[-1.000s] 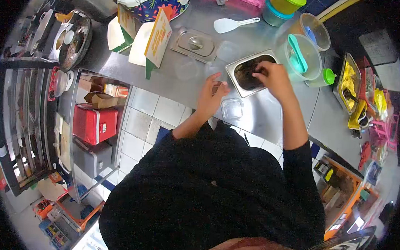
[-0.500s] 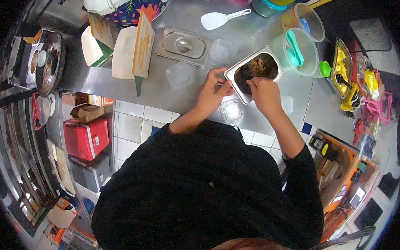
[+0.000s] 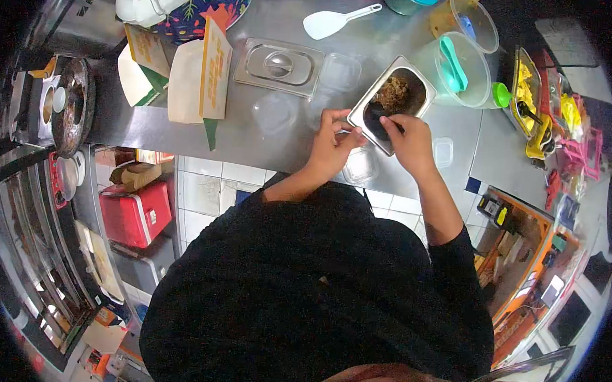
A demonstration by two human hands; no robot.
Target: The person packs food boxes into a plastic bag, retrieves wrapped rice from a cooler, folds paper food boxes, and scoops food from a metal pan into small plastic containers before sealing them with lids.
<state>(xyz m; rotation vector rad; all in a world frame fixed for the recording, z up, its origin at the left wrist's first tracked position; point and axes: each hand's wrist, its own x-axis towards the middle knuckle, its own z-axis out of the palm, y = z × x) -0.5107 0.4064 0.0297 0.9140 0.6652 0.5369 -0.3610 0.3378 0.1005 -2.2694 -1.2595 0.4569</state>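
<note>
A steel pan (image 3: 420, 77) with brown crumbly food (image 3: 392, 94) and something dark at its near end stands tilted toward me at the counter's front. My left hand (image 3: 334, 146) grips the pan's left rim between thumb and fingers. Over the near end of the pan is my right hand (image 3: 410, 142), thumb and fingers pinched at the dark spoon or scoop-like part; what they hold is too small to make out. A small clear square container (image 3: 360, 166) lies just below the pan, partly behind my left hand.
The steel counter (image 3: 254, 137) carries a lid (image 3: 278, 65), a white rice paddle (image 3: 330, 23), paper food boxes (image 3: 191, 83), a floral rice cooker (image 3: 204, 12) and clear plastic lids. To the right stand a tub with teal tongs (image 3: 453, 68) and a tray of yellow food (image 3: 525, 88).
My left hand has moved from beside the pan onto its rim. The pan has turned and tilted, and my right hand has shifted to its near end. The view has swung right.
</note>
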